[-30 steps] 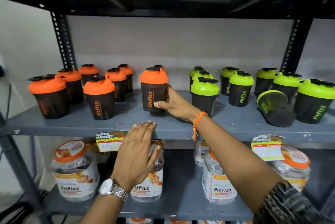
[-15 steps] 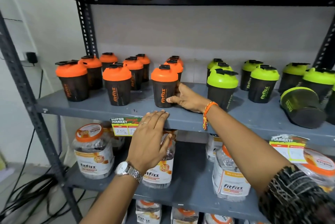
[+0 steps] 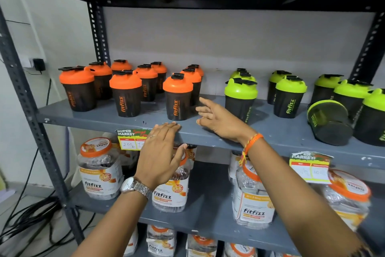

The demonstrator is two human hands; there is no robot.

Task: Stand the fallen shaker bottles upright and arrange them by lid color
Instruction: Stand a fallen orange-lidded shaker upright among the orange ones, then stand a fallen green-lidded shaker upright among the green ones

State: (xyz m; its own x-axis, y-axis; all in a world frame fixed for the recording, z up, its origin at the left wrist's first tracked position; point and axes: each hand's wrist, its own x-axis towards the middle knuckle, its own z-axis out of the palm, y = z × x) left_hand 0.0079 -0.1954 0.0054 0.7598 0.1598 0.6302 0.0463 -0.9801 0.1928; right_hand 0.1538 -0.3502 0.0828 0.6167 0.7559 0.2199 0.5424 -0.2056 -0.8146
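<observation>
Orange-lidded shakers (image 3: 177, 96) marked "fitfizz" are grouped upright at 10 o'clock on the shelf (image 3: 281, 131); green-lidded ones (image 3: 240, 98) at 2 o'clock. One green-lidded bottle (image 3: 329, 121) is seen lying on its side at 3 o'clock. Right hand (image 3: 218, 120) open, empty, just beside the front orange shaker. Left hand (image 3: 160, 152) open, fingertips on shelf edge by "SUPER MARKET" tag (image 3: 131, 139). "Fitfizz" jars (image 3: 100, 169) below
</observation>
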